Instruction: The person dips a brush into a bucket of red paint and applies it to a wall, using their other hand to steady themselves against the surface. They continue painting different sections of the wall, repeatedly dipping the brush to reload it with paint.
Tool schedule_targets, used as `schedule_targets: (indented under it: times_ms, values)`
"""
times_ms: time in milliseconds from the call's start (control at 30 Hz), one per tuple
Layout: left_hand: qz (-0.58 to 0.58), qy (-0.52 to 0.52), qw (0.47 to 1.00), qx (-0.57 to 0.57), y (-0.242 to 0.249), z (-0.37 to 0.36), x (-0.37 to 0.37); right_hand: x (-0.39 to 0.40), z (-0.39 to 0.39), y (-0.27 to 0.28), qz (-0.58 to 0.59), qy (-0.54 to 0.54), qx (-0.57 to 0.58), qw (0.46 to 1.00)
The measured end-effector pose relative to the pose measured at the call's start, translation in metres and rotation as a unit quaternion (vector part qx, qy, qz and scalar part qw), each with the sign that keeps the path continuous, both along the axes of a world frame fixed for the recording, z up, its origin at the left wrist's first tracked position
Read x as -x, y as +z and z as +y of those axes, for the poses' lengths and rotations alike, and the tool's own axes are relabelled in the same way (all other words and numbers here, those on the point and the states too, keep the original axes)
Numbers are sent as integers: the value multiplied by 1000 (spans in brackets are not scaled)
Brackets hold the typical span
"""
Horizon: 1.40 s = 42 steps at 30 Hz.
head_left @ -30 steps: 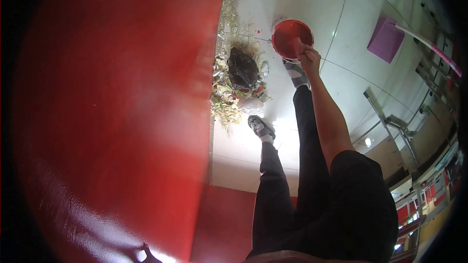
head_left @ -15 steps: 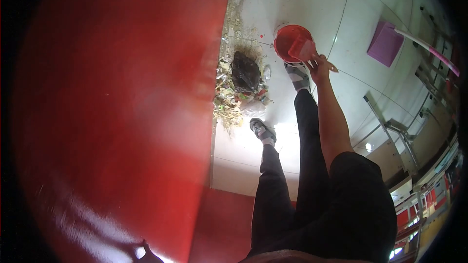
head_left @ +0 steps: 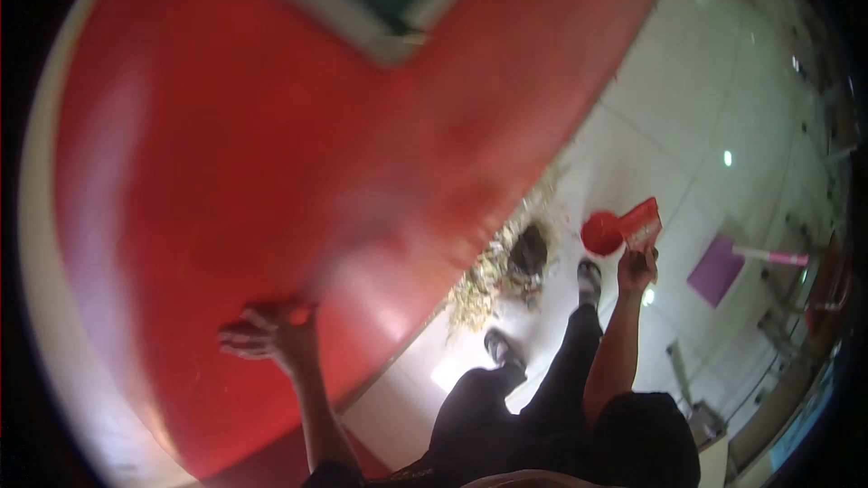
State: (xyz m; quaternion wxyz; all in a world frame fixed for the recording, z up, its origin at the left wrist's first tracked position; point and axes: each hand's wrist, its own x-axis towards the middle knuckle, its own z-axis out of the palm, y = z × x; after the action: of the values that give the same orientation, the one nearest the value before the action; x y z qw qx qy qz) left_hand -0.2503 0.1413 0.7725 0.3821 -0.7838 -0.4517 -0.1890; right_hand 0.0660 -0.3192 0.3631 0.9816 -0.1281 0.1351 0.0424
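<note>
My right hand (head_left: 638, 267) is closed around the handle of a wide paintbrush (head_left: 640, 222) coated in red. The brush head points up and overlaps the side of a red bucket (head_left: 599, 233) in this view. That bucket stands on the tiled floor just beyond my foot, red inside. My left hand (head_left: 276, 334) is stretched out at the lower left, fingers apart and holding nothing. Behind it lies the broad, glossy red wall (head_left: 244, 172).
A heap of wood shavings and litter (head_left: 479, 294) lies along the wall's foot, with a black plastic bag (head_left: 528, 251) on it. Right of the bucket lies a purple dustpan (head_left: 716, 273) with a pink-and-white handle. Metal-framed furniture (head_left: 678, 370) stands at the right.
The brush has come up out of the bucket to its right side. My left hand has come into view before the wall. The view has swung left and tilted.
</note>
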Motion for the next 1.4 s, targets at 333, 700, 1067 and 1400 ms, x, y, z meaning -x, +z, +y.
schedule_targets:
  times_ms: [333, 700, 1067, 1400]
  values:
    - [-91, -45, 991, 86, 77, -5, 152, 83, 190, 447, -290, 61, 81, 952]
    - [-288, -118, 944, 110, 130, 25, 195, 156, 323, 605, -811, -207, 408, 365]
    - [-259, 29, 955, 142, 135, 29, 158, 104, 299, 602, -867, -187, 417, 200]
    - [-330, 89, 906, 249, 139, 9, 106, 51, 303, 562, -892, -203, 384, 125]
